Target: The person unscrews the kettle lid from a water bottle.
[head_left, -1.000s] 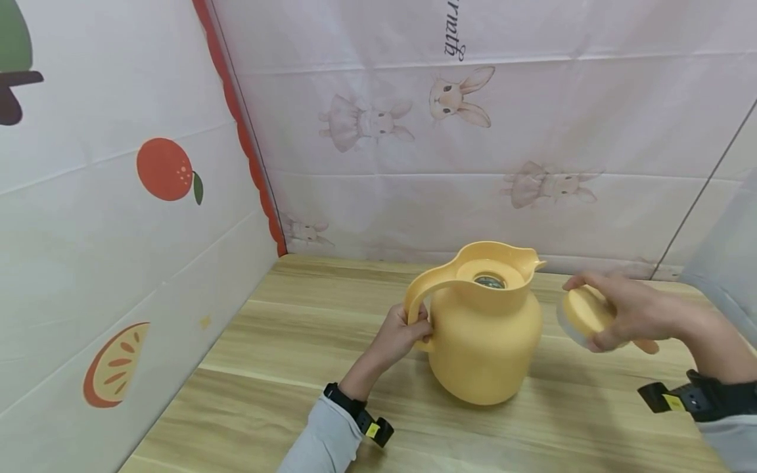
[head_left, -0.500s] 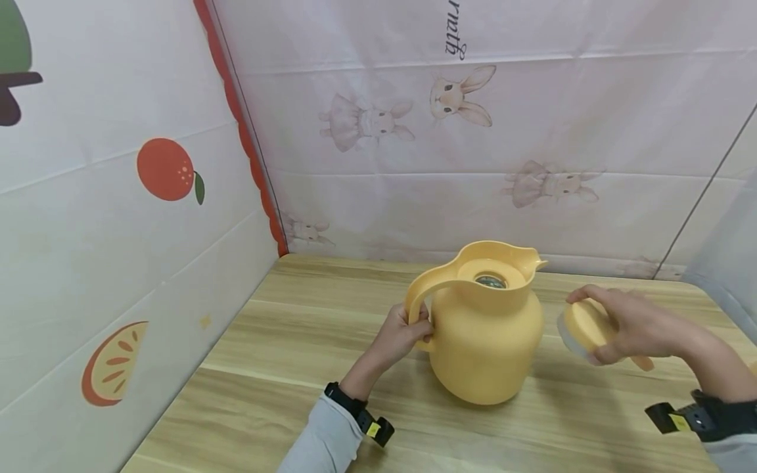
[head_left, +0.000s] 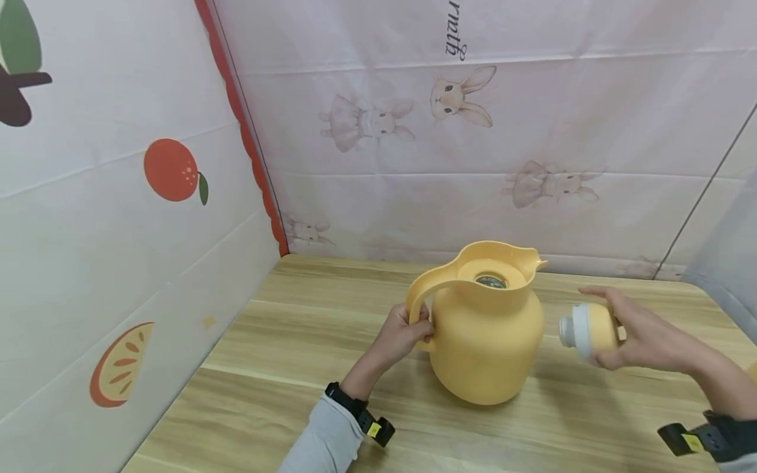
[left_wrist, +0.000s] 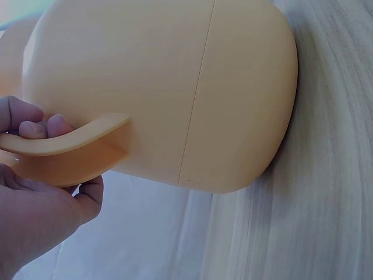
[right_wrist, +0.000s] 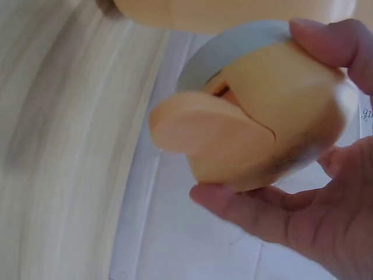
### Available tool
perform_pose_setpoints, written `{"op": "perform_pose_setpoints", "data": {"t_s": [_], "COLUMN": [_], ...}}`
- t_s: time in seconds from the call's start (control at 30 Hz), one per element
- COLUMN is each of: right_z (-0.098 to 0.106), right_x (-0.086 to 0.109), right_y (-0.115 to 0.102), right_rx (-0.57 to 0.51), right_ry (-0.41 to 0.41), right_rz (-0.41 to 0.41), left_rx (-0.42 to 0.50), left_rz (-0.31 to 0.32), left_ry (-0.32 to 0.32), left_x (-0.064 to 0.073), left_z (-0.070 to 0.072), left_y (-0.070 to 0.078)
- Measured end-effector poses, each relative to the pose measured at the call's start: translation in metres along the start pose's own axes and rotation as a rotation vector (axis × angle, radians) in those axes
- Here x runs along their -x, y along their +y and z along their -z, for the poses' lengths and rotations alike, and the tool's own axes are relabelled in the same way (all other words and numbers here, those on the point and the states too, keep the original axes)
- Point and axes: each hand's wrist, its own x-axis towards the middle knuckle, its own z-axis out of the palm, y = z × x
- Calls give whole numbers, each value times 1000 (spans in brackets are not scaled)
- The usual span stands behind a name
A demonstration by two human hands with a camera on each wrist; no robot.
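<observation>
Head view shows a big, round, yellow plastic jug standing upright on a light wooden table with streaks in it. The wide top of the jug has a pointy spout on the right side. Down inside the top is a yellow ring with a round hole in the middle. The hole looks dark and shiny, and it is too small to tell what is in there.

The left hand has its fingers curled round the curvy yellow handle of the jug.

The right hand pinches a small, round, yellow and white plastic lid, thumb on one side and fingers on the other. The lid is off the jug, held up near its right side and tipped over, so its narrow pale neck faces the jug. From the right wrist, a flat, rounded yellow tab sticks out of the lid, next to a little dark slot.
</observation>
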Motion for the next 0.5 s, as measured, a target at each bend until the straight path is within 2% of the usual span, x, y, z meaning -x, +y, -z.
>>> {"op": "perform_pose_setpoints", "data": {"t_s": [0.1, 0.23, 0.5], "right_z": [-1, -3, -9], "right_x": [4, 8, 18], "right_y": [4, 7, 12], "right_rx": [-79, -121, -130], "right_ry": [-19, -5, 76], "right_rz": [-28, -57, -56], "left_rx": [4, 6, 11], "left_rz": [-3, -4, -2], "left_ry": [-1, -5, -6], "left_x": [0, 0, 0], "left_z": [0, 0, 1], "left_y": [0, -1, -1]}}
